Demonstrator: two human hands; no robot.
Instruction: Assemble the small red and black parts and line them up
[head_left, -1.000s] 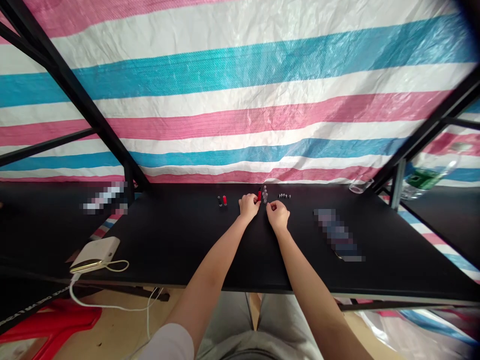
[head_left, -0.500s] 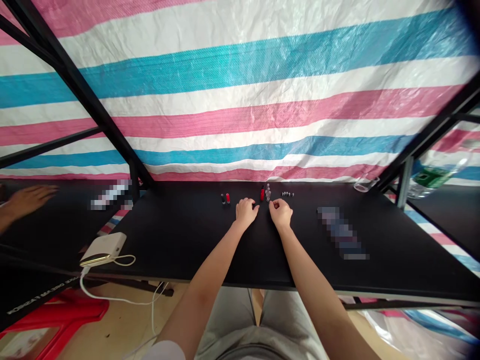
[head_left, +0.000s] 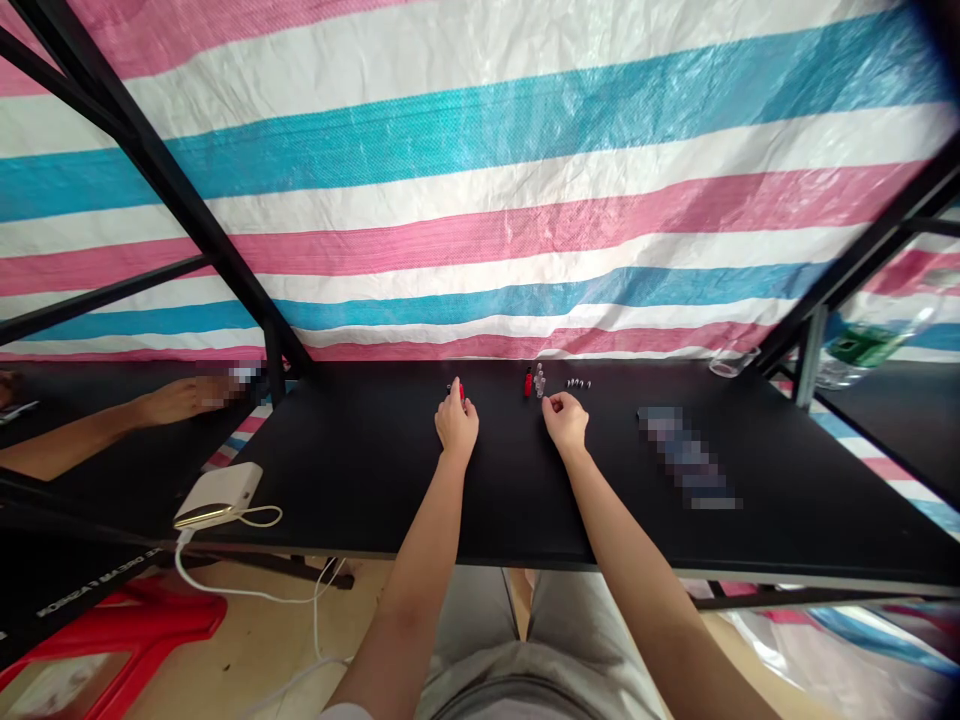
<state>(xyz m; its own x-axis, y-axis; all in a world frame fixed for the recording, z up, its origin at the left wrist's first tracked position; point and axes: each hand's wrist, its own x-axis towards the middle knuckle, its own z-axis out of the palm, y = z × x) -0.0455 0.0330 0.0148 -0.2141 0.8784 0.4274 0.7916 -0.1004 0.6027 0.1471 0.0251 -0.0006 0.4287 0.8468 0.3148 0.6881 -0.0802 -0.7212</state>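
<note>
My left hand (head_left: 456,428) is at the left of a small pair of pieces, one black and one red (head_left: 462,393). Its index finger stretches forward, the thumb stands apart, and the red piece shows between them; the hand partly covers the black one. My right hand (head_left: 567,424) rests on the black table with thumb and fingertips pinched together; what they hold, if anything, is hidden. Just beyond it stand a slim red-and-black piece (head_left: 528,383) and several small clear pieces (head_left: 539,381). Several little shiny metal bits, apparently springs (head_left: 578,384), lie in a row further right.
A blurred-out flat object (head_left: 686,458) lies at right, a clear cup (head_left: 731,360) behind it. On the left corner sits a white power bank (head_left: 219,494) with a cable. Another person's hand (head_left: 184,400) is at the neighbouring left table. Black frame bars slope at both sides.
My left hand has moved left, from the middle to the red and black pair. My right hand stays pinched in nearly the same spot. The other person's hand has reached further right.
</note>
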